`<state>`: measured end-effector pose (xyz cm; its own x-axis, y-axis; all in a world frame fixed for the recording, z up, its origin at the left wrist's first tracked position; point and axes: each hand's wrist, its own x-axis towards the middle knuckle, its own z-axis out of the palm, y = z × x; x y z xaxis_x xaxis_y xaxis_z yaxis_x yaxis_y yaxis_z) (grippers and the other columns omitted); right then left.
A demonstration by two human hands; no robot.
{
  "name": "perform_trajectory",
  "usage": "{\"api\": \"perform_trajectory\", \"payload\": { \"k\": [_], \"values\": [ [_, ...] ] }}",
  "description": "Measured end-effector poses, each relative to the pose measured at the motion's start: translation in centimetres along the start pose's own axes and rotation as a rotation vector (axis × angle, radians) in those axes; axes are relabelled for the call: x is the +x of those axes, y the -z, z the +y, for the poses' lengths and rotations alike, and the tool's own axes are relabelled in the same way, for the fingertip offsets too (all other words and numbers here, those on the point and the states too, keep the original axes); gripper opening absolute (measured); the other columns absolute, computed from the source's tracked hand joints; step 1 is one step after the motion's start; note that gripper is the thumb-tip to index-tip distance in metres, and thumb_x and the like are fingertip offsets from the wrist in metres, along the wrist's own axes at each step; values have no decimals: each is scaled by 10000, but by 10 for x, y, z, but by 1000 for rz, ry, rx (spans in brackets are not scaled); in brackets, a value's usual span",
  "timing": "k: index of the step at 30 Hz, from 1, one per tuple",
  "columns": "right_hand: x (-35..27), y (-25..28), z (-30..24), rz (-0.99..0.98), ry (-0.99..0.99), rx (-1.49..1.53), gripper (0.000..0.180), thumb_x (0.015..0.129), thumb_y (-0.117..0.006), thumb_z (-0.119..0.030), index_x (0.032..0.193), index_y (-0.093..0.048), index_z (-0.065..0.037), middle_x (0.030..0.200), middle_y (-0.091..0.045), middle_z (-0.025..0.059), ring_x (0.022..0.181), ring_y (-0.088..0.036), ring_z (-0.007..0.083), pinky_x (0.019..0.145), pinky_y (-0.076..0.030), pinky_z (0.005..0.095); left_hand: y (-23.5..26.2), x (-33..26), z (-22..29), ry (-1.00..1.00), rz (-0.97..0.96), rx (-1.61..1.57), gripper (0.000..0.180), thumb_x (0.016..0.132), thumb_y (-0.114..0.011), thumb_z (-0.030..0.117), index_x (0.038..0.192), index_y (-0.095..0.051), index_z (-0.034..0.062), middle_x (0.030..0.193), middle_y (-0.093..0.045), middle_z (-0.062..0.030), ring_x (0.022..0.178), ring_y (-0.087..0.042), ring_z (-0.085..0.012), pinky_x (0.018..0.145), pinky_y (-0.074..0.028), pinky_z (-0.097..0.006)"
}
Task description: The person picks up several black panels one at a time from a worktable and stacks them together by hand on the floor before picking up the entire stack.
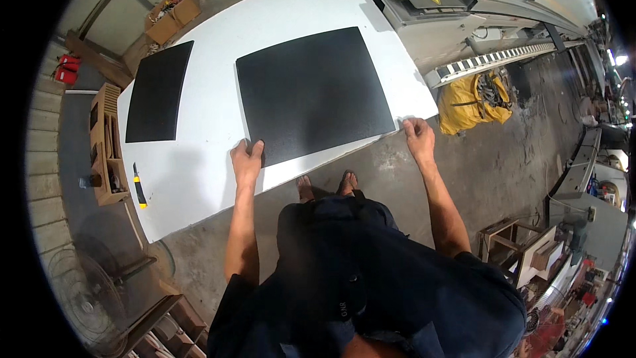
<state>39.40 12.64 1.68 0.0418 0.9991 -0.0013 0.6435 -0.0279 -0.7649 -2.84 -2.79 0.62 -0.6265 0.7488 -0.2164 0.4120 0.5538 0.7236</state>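
A large black square panel [311, 93] lies flat on a white-topped table [215, 113]. At its near left corner, my left hand [247, 162] is closed, with thumb and fingers gripping the panel's edge. My right hand [419, 140] is by the near right corner, at the table's edge. Its fingers are pinched together; whatever they may hold is hidden. A smaller black panel [158, 94] rests farther left on the same surface. Near the table's left end lies a yellow and black utility knife [139, 189].
Beyond the table's right side stands a large machine [430, 20] with a red stop button. A yellow sack [472, 103] sits on the floor below it. Left are a wooden rack [109, 149] and a standing fan [86, 305]; a cardboard box [171, 16] is behind.
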Motion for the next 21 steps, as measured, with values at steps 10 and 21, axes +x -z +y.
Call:
{"api": "perform_trajectory", "payload": {
  "k": [10,21],
  "values": [
    [-7,-36,-19,-82,219,-102,244,874,-624,-235,960,-677,-12,852,-634,219,802,-607,370,709,-477,427,0,-20,9,95,-49,-235,369,885,-665,209,1125,-624,-68,1016,-626,-178,946,-591,-260,865,-464,-359],
    [-67,64,42,-488,683,-286,606,824,-649,-65,1388,-433,-105,1310,-509,193,1166,-540,381,920,-480,449,-1,-184,-38,414,-204,-876,582,862,-560,-71,1416,-472,86,1059,-651,-42,754,-580,-95,578,-469,-247]
  ]
}}
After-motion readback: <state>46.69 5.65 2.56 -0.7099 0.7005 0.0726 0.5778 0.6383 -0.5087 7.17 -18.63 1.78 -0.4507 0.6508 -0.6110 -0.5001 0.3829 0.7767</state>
